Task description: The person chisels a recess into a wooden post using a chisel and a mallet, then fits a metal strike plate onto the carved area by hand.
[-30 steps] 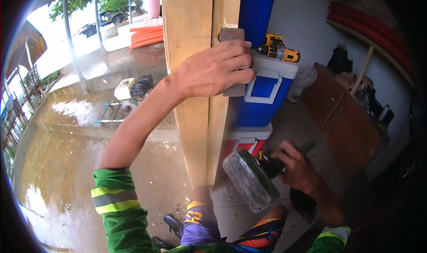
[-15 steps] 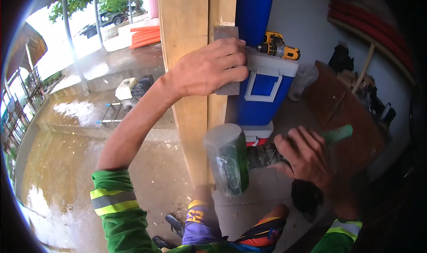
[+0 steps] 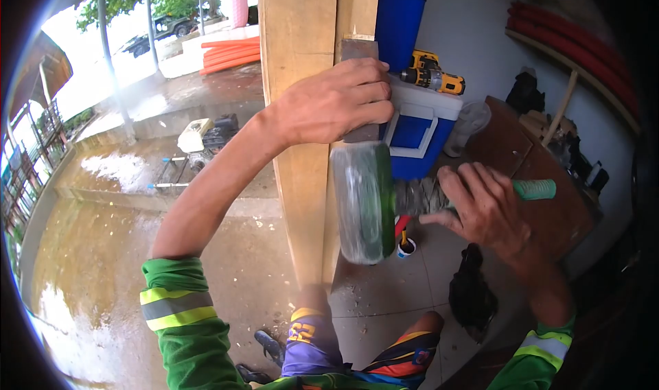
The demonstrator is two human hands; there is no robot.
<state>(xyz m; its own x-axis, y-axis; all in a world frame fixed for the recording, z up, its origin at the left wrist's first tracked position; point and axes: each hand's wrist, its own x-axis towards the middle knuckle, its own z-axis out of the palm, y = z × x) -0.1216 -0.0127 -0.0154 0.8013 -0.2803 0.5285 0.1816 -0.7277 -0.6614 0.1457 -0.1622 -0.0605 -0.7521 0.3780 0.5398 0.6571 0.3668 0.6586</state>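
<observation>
A grey metal block (image 3: 360,50) lies along the wooden post (image 3: 298,61), and my left hand (image 3: 336,100) is closed round its middle. My right hand (image 3: 484,205) grips the green handle (image 3: 534,189) of a mallet. The mallet's large grey and green head (image 3: 362,201) is slightly blurred and is right at the block's lower end, below my left hand. Part of the handle near the head looks dark and wrapped.
Behind the post stand a blue cooler (image 3: 412,133) with a yellow drill (image 3: 434,74) on its lid and another blue container (image 3: 398,19). A brown cabinet (image 3: 542,184) is at right, orange pipes (image 3: 232,52) at upper left. A black bag-like object (image 3: 472,297) lies on the floor.
The mallet head has risen from below to the block's lower end, and my right hand has moved up with it. My left hand, the block and the post appear slightly further right.
</observation>
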